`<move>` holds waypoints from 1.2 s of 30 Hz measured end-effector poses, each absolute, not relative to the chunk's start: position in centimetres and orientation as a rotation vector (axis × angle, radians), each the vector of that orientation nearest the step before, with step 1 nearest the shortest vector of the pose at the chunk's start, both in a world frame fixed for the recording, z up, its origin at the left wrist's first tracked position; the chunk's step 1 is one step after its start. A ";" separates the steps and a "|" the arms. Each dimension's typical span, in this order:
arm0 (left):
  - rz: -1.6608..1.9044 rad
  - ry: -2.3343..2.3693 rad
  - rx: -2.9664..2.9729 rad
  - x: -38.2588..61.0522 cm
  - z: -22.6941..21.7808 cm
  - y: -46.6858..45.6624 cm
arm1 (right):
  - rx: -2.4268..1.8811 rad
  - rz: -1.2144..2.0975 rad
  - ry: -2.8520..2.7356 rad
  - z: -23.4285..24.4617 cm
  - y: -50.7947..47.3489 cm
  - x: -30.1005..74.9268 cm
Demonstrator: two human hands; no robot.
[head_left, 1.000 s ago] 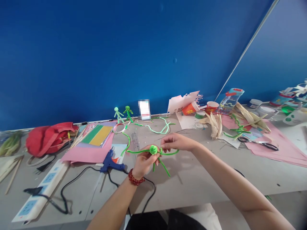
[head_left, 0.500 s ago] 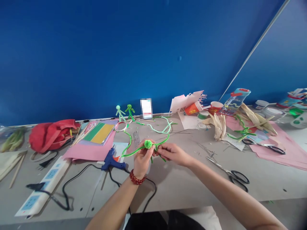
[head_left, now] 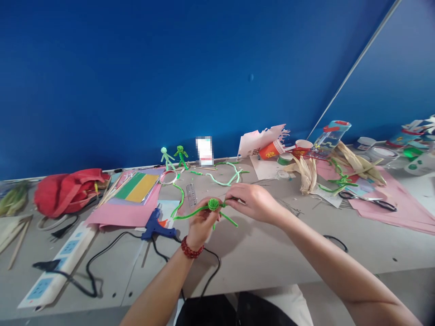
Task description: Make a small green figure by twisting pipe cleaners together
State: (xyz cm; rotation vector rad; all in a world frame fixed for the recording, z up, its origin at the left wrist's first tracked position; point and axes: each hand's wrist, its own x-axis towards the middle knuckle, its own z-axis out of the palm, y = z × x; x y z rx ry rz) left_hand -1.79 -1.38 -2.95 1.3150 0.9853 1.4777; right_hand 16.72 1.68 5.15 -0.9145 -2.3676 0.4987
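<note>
Left hand (head_left: 200, 226) and right hand (head_left: 257, 203) pinch green pipe-cleaner piece (head_left: 213, 205) right of glue gun (head_left: 158, 228); ball looks done, strands (head_left: 230, 220) loose.

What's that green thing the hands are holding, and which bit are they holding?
It's a green fuzzy-wire piece. The left hand grips it close by its coiled ball; the right hand pinches a strand beside the ball.

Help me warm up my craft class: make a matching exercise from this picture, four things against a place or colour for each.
1. Wound green ball
2. Beaded bracelet
3. Glue gun
4. Power strip

A. mostly white
B. dark red
C. held in the left hand
D. mostly dark blue

Pairs: 1-C, 2-B, 3-D, 4-A
</note>
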 end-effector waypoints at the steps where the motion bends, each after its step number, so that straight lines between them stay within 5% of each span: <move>1: 1.474 0.961 1.325 -1.8 -2.9 -1.4 | -0.906 0.547 -2.375 5.4 2.1 16.8; 19: 1.445 0.715 1.221 -1.9 -2.8 -1.8 | -0.694 2.148 -1.829 1.7 5.4 17.1; 28: 1.476 0.730 1.209 -1.7 -2.3 -1.8 | -0.655 2.140 -1.780 1.2 4.6 16.8; 36: 1.539 0.775 1.058 -1.5 -2.1 -1.5 | -0.838 1.177 -2.030 2.7 2.7 17.0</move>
